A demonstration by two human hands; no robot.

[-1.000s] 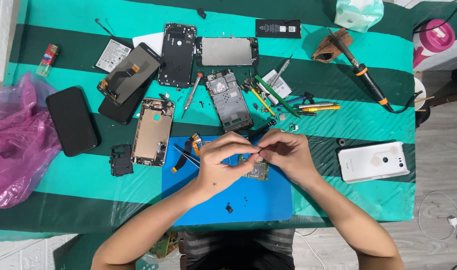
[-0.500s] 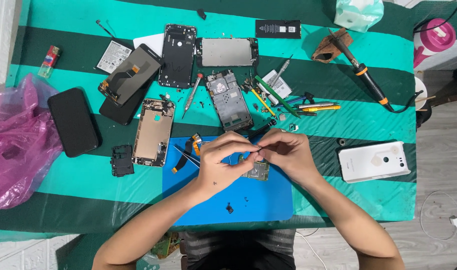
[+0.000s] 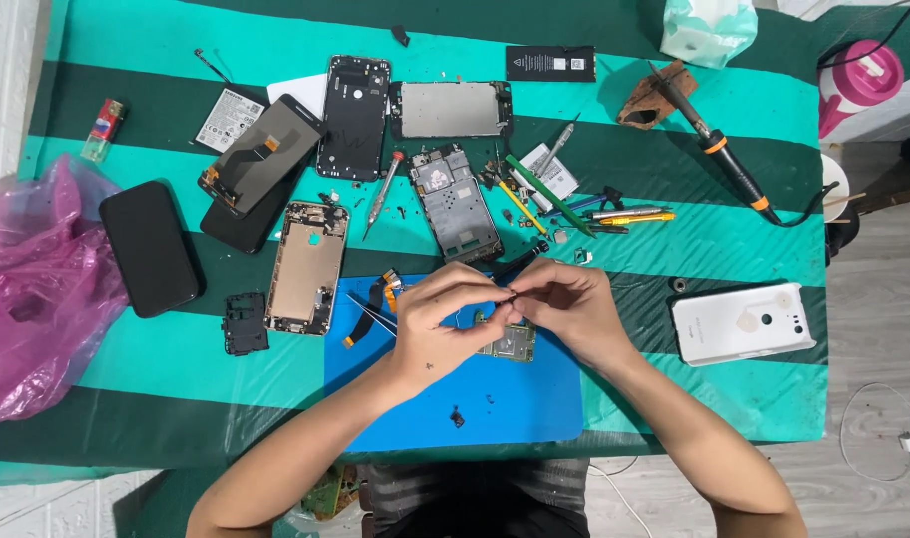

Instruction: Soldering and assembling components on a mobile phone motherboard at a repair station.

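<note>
Head view: a small circuit board [image 3: 508, 342] lies on the blue mat [image 3: 495, 399] near the front edge of the desk, partly hidden under both hands. The left hand [image 3: 440, 324] rests over the board's left side, its fingertips [image 3: 503, 292] drawn together in a pinch. The right hand [image 3: 564, 309] meets it from the right, fingers likewise pressed together at the same spot just above the board. What is pinched between them is too small to tell. A pair of black tweezers [image 3: 373, 313] lies on the mat's left edge, just beside the left hand, next to an orange-tipped ribbon cable [image 3: 375, 301].

Behind the hands, toward the desk's middle, a stripped phone frame [image 3: 456, 201] lies flat, with a screwdriver [image 3: 383, 189] to its left and a cluster of pens and picks [image 3: 584, 211] to its right. A gold phone shell [image 3: 306, 267] lies left of the mat, a small black part [image 3: 245, 323] beside it. A black phone [image 3: 150, 247] lies nearer the left edge, touching a pink plastic bag [image 3: 31, 299]. A white phone back [image 3: 742, 323] lies near the right edge. A soldering iron [image 3: 719, 149] lies toward the back right corner. The desk wears a green striped cloth [image 3: 156, 349].
</note>
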